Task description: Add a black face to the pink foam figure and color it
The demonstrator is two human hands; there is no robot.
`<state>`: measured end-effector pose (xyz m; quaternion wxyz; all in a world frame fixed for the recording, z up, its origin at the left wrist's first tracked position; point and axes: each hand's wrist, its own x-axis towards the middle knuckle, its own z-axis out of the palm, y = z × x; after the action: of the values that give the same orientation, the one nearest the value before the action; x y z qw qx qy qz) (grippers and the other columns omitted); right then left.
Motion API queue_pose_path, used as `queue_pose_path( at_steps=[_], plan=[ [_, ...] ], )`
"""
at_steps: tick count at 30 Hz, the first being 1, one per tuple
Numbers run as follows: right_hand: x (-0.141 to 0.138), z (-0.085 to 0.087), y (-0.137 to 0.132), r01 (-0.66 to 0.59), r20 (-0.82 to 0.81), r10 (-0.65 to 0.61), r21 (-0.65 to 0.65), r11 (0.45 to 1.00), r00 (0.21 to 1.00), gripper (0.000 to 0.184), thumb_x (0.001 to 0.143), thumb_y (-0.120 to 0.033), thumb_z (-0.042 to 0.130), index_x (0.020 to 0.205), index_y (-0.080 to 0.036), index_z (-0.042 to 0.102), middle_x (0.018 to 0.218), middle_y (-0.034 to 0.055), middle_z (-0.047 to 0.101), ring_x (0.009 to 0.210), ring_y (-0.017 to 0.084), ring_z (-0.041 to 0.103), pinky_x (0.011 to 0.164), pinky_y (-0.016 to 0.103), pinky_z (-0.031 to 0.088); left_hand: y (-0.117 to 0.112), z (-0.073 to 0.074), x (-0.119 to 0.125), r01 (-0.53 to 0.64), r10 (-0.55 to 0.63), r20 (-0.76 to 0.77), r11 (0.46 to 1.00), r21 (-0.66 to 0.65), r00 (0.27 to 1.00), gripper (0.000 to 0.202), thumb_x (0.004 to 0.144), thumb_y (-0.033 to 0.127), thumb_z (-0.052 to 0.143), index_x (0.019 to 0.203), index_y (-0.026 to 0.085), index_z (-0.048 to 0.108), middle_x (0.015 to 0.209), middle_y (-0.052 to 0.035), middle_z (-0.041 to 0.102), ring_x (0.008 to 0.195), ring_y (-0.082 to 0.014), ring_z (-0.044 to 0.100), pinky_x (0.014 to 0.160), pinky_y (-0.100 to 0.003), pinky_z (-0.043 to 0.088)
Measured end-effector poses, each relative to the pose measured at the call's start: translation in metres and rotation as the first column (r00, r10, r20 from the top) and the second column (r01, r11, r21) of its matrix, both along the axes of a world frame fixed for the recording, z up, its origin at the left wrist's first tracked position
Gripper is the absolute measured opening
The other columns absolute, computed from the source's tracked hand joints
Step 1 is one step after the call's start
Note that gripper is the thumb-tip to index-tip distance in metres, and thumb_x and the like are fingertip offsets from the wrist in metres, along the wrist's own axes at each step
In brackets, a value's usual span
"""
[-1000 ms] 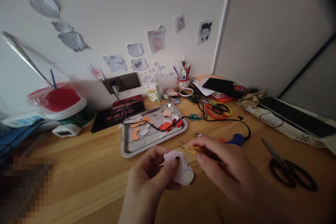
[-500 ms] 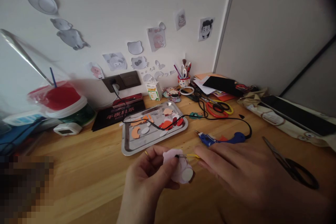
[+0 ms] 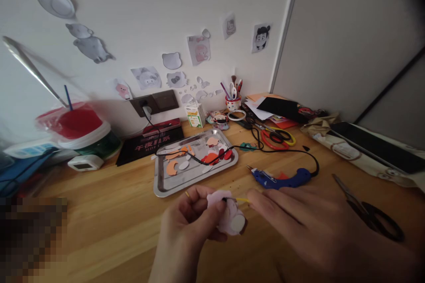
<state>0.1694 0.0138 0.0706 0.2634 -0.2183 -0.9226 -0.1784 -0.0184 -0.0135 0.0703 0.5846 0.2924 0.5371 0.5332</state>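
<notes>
My left hand [image 3: 189,225] pinches a small pink felt cut-out [image 3: 229,216] with a white oval on it, just above the wooden desk [image 3: 109,225]. My right hand [image 3: 308,225] grips thin yellow tweezers [image 3: 241,200]; their tips touch a tiny black piece on the cut-out's top. A blue glue gun [image 3: 282,180] lies on the desk just beyond my right hand, its black cord running back over the metal tray [image 3: 162,190].
The tray holds orange, red, pink and white felt shapes [image 3: 209,154]. Black scissors [image 3: 368,212] lie at the right, red and yellow scissors [image 3: 277,135] farther back. A red-lidded tub [image 3: 78,130], a pen cup [image 3: 232,101] and papers line the wall.
My right hand slid lower and nearer the cut-out, uncovering the glue gun. The tweezers' tips came onto the pink cut-out. My left hand stayed put.
</notes>
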Motion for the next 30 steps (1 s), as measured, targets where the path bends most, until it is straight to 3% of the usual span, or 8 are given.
queue_pose_path(
  at_steps=[3, 8, 11, 17, 24, 27, 30],
  plan=[
    [0.001, -0.004, 0.0, 0.001, -0.031, -0.002, -0.033, 0.999, 1.0, 0.027, 0.091, -0.011, 0.03, 0.111, -0.006, 0.048, 0.077, 0.0062, 0.065, 0.064, 0.016, 0.059, 0.055, 0.03, 0.045, -0.001, 0.0, 0.0, 0.014, -0.014, 0.004, 1.0, -0.006, 1.0, 0.02, 0.06, 0.022, 0.076, 0.07, 0.013, 0.061, 0.053, 0.0026, 0.062, 0.044, -0.0083, 0.058, 0.038, -0.013, 0.045],
    [-0.002, -0.005, 0.003, 0.056, -0.237, -0.104, -0.2, 0.978, 0.966, 0.015, 0.09, -0.015, 0.043, 0.1, -0.016, 0.053, 0.071, -0.0014, 0.063, 0.055, 0.009, 0.056, 0.05, 0.022, 0.041, -0.002, 0.001, 0.0, 0.05, -0.05, 0.018, 0.998, -0.038, 0.999, 0.021, 0.061, 0.021, 0.076, 0.071, 0.012, 0.06, 0.055, 0.0003, 0.065, 0.044, -0.0093, 0.059, 0.038, -0.013, 0.045],
    [-0.002, -0.005, 0.004, 0.059, -0.244, -0.123, -0.254, 0.966, 0.962, 0.013, 0.089, -0.015, 0.044, 0.098, -0.018, 0.054, 0.076, -0.001, 0.065, 0.058, 0.009, 0.057, 0.052, 0.022, 0.041, -0.002, 0.003, 0.0, 0.022, -0.021, 0.023, 1.0, -0.013, 1.0, 0.02, 0.062, 0.021, 0.075, 0.072, 0.012, 0.061, 0.055, 0.0009, 0.064, 0.046, -0.0101, 0.06, 0.039, -0.014, 0.046],
    [0.001, -0.012, 0.001, 0.036, -0.188, -0.072, -0.185, 0.982, 0.98, 0.016, 0.088, -0.015, 0.046, 0.103, -0.017, 0.052, 0.073, -0.0017, 0.063, 0.059, 0.011, 0.058, 0.052, 0.026, 0.04, -0.002, 0.003, 0.0, -0.009, 0.009, 0.039, 1.0, -0.012, 0.999, 0.02, 0.06, 0.021, 0.076, 0.071, 0.013, 0.061, 0.054, 0.0016, 0.063, 0.044, -0.0092, 0.058, 0.038, -0.014, 0.047],
    [0.007, -0.01, -0.003, 0.043, -0.022, -0.046, -0.121, 0.992, 0.999, 0.025, 0.085, -0.012, 0.049, 0.11, -0.01, 0.05, 0.076, 0.0021, 0.064, 0.061, 0.015, 0.058, 0.052, 0.029, 0.043, -0.001, 0.004, 0.001, -0.036, 0.037, 0.035, 0.999, -0.012, 0.999, 0.021, 0.059, 0.02, 0.077, 0.071, 0.013, 0.062, 0.053, 0.003, 0.063, 0.045, -0.0094, 0.059, 0.038, -0.013, 0.047],
    [0.007, -0.009, -0.002, 0.004, -0.055, -0.008, -0.084, 0.996, 0.998, 0.023, 0.087, -0.011, 0.042, 0.109, -0.009, 0.051, 0.079, 0.005, 0.066, 0.064, 0.016, 0.06, 0.055, 0.03, 0.045, 0.001, 0.004, 0.001, -0.028, 0.028, 0.019, 0.999, -0.021, 0.999, 0.021, 0.06, 0.021, 0.077, 0.073, 0.013, 0.062, 0.054, 0.0022, 0.063, 0.045, -0.0094, 0.059, 0.039, -0.013, 0.046],
    [0.005, -0.006, 0.002, 0.064, -0.207, -0.1, -0.172, 0.983, 0.973, 0.018, 0.088, -0.012, 0.042, 0.099, -0.014, 0.055, 0.072, 0.0016, 0.067, 0.058, 0.012, 0.06, 0.052, 0.024, 0.045, 0.001, 0.003, 0.001, -0.025, 0.026, 0.023, 0.999, -0.025, 0.999, 0.021, 0.062, 0.022, 0.076, 0.075, 0.012, 0.063, 0.055, 0.0009, 0.064, 0.045, -0.0091, 0.058, 0.039, -0.013, 0.046]
  ],
)
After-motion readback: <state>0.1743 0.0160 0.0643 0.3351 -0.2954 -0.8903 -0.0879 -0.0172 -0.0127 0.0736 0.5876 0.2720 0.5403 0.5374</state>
